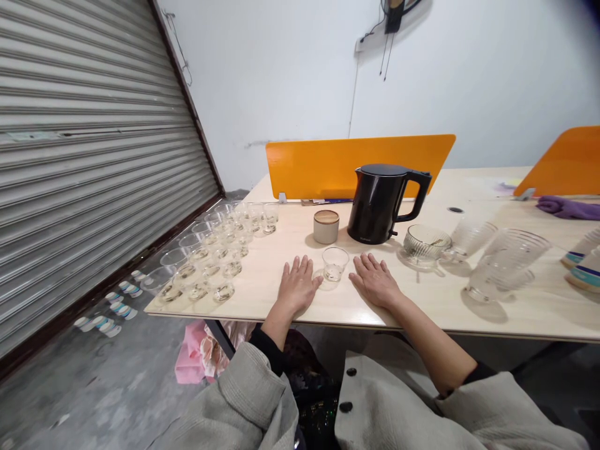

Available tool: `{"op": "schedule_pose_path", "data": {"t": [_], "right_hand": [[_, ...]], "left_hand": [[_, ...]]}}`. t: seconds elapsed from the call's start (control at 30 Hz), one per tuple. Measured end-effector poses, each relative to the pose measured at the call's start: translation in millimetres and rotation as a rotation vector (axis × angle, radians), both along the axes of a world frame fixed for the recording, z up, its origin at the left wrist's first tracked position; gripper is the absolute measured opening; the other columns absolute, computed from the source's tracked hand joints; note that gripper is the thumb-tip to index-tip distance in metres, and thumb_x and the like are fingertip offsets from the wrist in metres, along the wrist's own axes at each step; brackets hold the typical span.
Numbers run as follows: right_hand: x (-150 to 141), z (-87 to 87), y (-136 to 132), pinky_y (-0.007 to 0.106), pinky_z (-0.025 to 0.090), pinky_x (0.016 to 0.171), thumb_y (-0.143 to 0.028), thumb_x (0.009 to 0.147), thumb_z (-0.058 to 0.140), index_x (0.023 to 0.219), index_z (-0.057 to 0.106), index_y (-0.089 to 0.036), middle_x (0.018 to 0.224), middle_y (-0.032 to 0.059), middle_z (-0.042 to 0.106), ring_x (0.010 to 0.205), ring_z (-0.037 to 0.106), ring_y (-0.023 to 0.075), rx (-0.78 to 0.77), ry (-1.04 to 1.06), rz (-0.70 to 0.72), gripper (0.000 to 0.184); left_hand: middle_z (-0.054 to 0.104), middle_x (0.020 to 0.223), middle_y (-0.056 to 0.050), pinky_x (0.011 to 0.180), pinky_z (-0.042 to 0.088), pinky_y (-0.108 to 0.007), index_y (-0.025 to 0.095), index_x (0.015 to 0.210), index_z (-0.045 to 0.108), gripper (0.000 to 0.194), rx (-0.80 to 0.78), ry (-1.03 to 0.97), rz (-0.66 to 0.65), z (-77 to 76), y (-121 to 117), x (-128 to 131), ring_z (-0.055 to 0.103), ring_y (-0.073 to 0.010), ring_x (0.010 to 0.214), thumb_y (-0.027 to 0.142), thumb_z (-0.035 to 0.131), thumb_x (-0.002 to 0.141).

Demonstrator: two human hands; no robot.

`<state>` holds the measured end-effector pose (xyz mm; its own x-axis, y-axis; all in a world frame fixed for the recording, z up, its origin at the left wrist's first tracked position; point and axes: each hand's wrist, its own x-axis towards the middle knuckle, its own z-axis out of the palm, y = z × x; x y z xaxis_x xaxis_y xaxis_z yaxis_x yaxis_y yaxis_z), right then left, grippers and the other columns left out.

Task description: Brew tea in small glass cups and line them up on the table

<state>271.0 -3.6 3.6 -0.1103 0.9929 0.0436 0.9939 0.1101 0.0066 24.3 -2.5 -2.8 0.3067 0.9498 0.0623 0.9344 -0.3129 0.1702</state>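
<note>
A: Here we are: your left hand [296, 284] and right hand [375, 279] lie flat, fingers loosely spread, gripping nothing; one clear cup [335, 265] stands between them on the table [255, 294]!

B: Dark flecks [332, 275] inside (leaves, maybe), like your crowd of cups [212, 267] leftward. Those look done; stacked cups [509, 259] rightward seem untouched.

A: Beyond: lidded jar [325, 230], black kettle [375, 206], orange divider [314, 165], white wall [290, 75].

Palms of left hand [297, 286] and right hand [376, 281]: hidden (face down on tabletop [260, 299]). Kettle [372, 206] lettering: too small to read. Wall fan [394, 17]: cropped by top edge. Purple cloth [569, 208]: cut off at right edge.
</note>
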Motion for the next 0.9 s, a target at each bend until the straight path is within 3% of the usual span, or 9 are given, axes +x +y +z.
{"op": "schedule_pose_path", "data": {"t": [0.9], "right_hand": [[-0.5, 3.1, -3.9, 0.055, 0.016, 0.127, -0.049, 0.105, 0.028, 0.161, 0.036, -0.012, 0.171, 0.0166, 0.026, 0.159, 0.018, 0.0336, 0.01, 0.005, 0.005, 0.067]], "left_hand": [[0.015, 0.174, -0.007, 0.131, 0.008, -0.055, 0.015, 0.165, 0.025, 0.073, -0.007, -0.008, -0.005, 3.1, -2.5, 0.2, 0.008, -0.0294, 0.162, 0.057, 0.016, 0.106]]}}
